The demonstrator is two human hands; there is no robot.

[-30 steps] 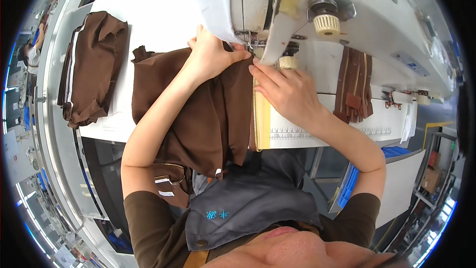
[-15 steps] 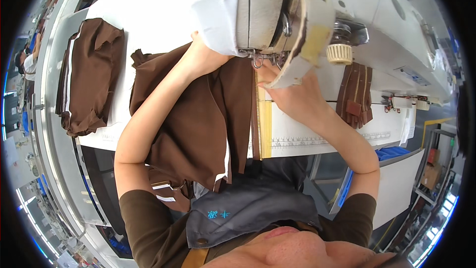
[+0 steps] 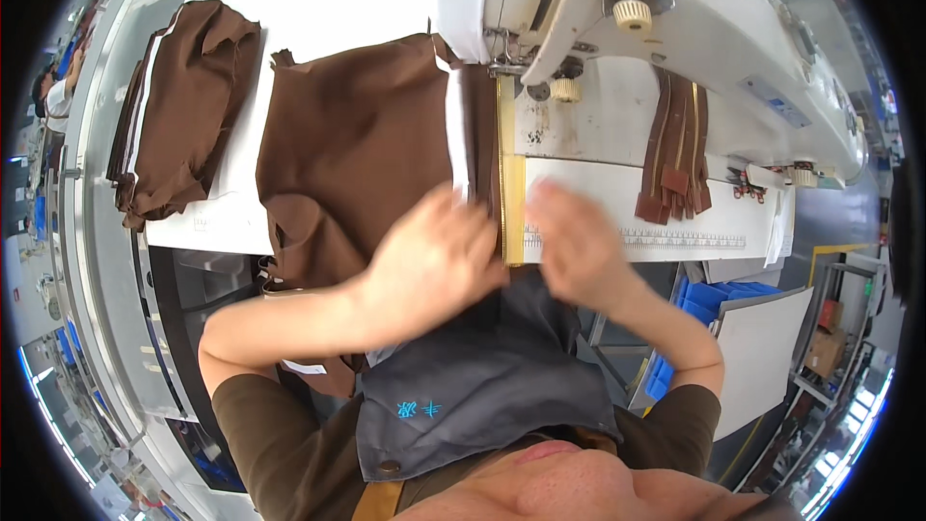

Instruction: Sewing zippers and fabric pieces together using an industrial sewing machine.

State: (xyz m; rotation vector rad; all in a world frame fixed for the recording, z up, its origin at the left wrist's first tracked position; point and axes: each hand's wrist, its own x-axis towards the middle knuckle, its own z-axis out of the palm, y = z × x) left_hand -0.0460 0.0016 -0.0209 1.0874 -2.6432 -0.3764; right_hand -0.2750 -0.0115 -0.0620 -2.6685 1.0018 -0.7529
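A brown fabric panel [image 3: 357,125] with a white strip along its right side lies left of the sewing machine's needle and presser foot [image 3: 503,68]. A brown zipper with brass teeth [image 3: 501,174] runs down from the foot beside a yellow guide strip [image 3: 513,212]. My left hand [image 3: 434,256] has curled fingers on the near right part of the fabric, gripping it, slightly blurred. My right hand [image 3: 579,241] is just right of the yellow strip, smeared by motion; whether it holds anything is unclear.
A stack of brown cut pieces [image 3: 188,106] lies at the table's left. Brown zippers [image 3: 672,145] lie right of the needle under the machine arm [image 3: 772,58]. Blue bins [image 3: 704,301] stand below the table's right edge. A distant person [image 3: 55,96] works at the far left.
Both my hands have moved from beside the needle down toward the table's near edge. The fabric lies flatter, with more of the white strip showing along its right side.
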